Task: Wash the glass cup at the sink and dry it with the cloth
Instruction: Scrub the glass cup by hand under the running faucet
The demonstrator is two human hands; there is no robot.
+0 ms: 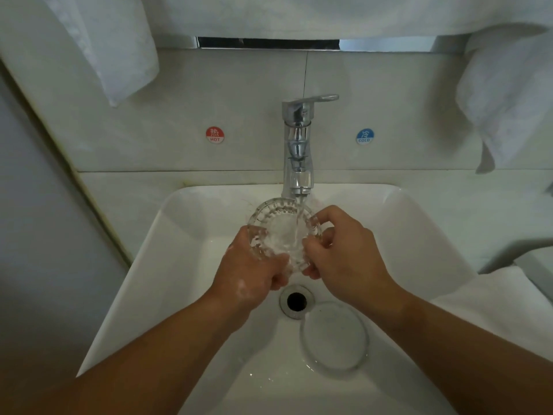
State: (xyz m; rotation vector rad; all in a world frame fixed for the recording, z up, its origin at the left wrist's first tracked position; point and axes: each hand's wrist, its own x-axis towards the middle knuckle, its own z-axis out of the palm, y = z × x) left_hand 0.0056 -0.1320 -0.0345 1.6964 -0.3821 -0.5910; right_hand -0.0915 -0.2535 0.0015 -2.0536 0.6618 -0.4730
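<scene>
Underneath running water, both hands (254, 274) grip the ribbed glass cup (282, 232).

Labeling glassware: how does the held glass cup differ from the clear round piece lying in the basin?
The glass cup is ribbed, held by both hands under running water; the round piece is smooth, lying untouched beside the drain. The cup is tilted; the piece lies flat. Both are clear.

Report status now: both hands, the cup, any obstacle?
Left hand and right hand gripping glass cup. Cup under running faucet. Nothing blocking.
</scene>
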